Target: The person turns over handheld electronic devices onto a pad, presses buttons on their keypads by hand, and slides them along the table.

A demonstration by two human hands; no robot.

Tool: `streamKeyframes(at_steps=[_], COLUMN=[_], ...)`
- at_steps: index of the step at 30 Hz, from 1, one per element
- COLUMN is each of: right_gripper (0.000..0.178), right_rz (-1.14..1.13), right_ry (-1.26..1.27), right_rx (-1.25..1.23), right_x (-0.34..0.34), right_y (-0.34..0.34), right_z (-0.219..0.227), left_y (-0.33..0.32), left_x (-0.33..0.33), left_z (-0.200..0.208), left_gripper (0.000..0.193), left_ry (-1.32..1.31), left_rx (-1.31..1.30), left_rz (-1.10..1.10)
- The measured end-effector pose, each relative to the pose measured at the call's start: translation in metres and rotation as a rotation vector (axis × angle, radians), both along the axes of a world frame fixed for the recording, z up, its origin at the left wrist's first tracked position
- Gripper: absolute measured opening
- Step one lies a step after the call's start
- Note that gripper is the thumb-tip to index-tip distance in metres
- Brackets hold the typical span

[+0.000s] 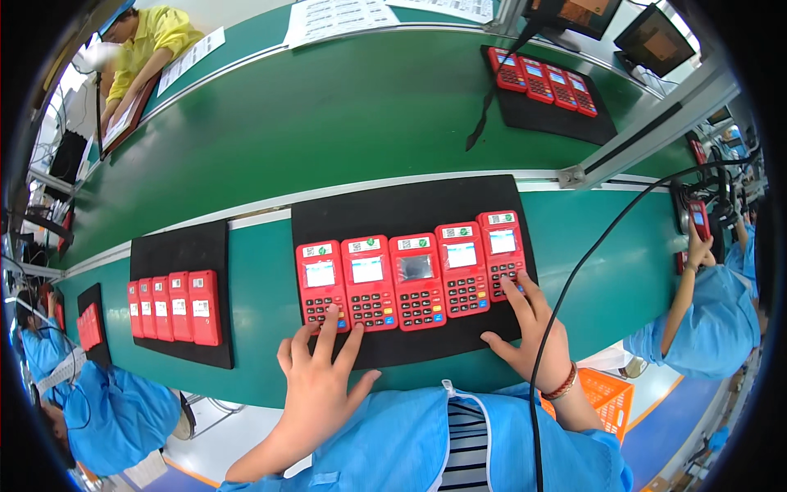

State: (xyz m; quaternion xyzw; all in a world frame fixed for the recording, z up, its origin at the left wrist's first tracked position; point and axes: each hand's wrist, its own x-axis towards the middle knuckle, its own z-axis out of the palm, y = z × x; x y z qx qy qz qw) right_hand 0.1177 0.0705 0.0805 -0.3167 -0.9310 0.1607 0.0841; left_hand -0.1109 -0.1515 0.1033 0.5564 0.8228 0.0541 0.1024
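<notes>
Several red card payment terminals stand side by side on a black mat (385, 348) before me. My left hand (321, 369) is open, its fingertips on the lower keys of the leftmost terminal (320, 275) and at the edge of the second terminal (368, 271). The middle terminal (416, 269) has a dark grey screen; the others' screens are lit white. Beyond it is the fourth terminal (461, 256). My right hand (537, 336) is also open, with fingers at the keypad of the rightmost terminal (501, 242) and its thumb spread over the mat's edge.
More red terminals (182, 307) lie on a mat to the left, and others (541, 82) at the far right. A black cable (590, 250) crosses in front of my right hand. An orange basket (602, 398) sits below the table. Co-workers in blue (709, 324) are on both sides.
</notes>
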Motion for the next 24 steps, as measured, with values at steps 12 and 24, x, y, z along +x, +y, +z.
streamKeyframes(at_steps=[12,24], right_gripper=[0.095,0.083], right_rz=[0.064,0.040], right_ry=[-0.234,-0.183], right_rx=[-0.094,-0.024], right_x=[-0.014,-0.014], right_y=[-0.007,-0.005], right_z=[0.015,0.005], left_y=[0.019,0.045], left_x=[-0.001,0.006], left_z=[-0.006,-0.013], left_gripper=[0.062,0.063], left_ry=[0.013,0.220], left_rx=[-0.021,-0.034], left_rz=[-0.089,-0.160])
